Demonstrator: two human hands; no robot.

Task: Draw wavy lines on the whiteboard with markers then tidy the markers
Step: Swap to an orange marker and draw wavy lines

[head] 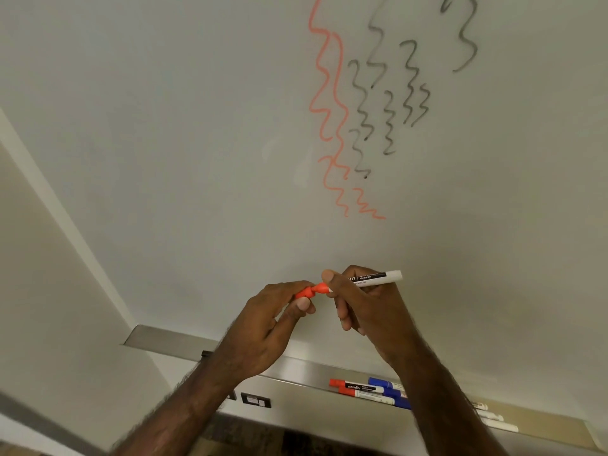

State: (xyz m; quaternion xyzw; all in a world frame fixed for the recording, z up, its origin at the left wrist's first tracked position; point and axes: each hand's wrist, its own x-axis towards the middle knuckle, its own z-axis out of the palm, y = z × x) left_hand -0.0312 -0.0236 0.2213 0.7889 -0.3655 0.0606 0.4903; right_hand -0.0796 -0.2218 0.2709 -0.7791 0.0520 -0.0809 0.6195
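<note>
The whiteboard [197, 126] carries red wavy lines [332, 126] and several black wavy lines [388, 106]. In front of its lower part, my right hand [365, 304] grips a white-bodied red marker [378, 278], its red tip end pointing left. My left hand [273, 320] pinches the red cap [304, 292] right at that tip; cap and tip touch, and how far the cap sits on is hidden.
A metal tray [171, 340] runs along the board's bottom edge. On it lie two red-capped markers [357, 388], blue markers [391, 393] behind them, and white marker ends [496, 422] further right. A dark switch plate [256, 399] sits below the tray.
</note>
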